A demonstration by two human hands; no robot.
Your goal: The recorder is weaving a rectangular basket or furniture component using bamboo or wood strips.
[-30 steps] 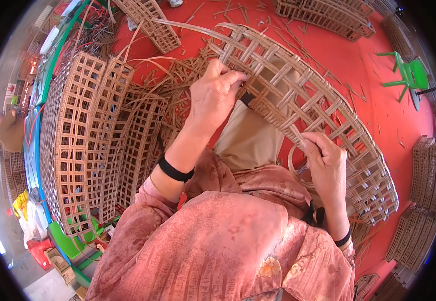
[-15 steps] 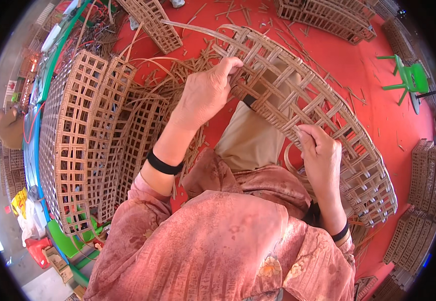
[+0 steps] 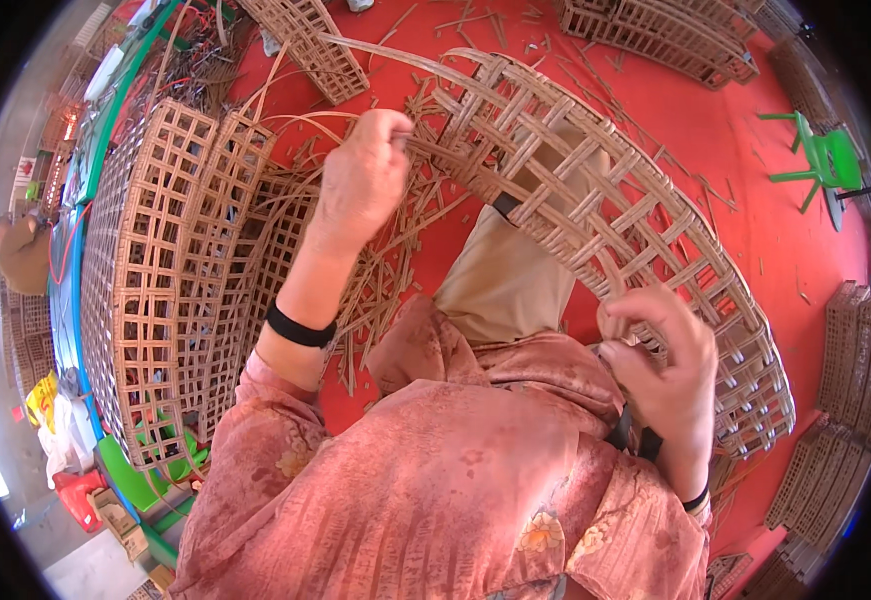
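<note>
Across my lap lies a long openwork panel (image 3: 595, 200) woven from flat brown strips, its weave tighter along the near rim. My left hand (image 3: 363, 180) is closed in a fist beyond the panel's left end. A brown strip (image 3: 430, 150) runs from that fist to the near rim, pulled out to the left. At the near rim, right of the middle, my right hand (image 3: 667, 350) has its thumb and fingers curled round a loop of strip (image 3: 610, 305). The fingertips there are partly blurred. A thin loose strip (image 3: 385, 52) sticks out from the panel's far left corner.
Tall woven lattice baskets (image 3: 170, 270) stand at my left. Cut strips (image 3: 405, 235) litter the red floor (image 3: 745, 210). A green stool (image 3: 820, 160) is at the far right, near stacked woven panels (image 3: 848, 340). More lattice pieces (image 3: 660, 35) lie at the far side.
My left hand has moved left, away from the panel, drawing a strip out from its rim. My right hand has shifted slightly right and down, its fingers now more spread around the loop.
</note>
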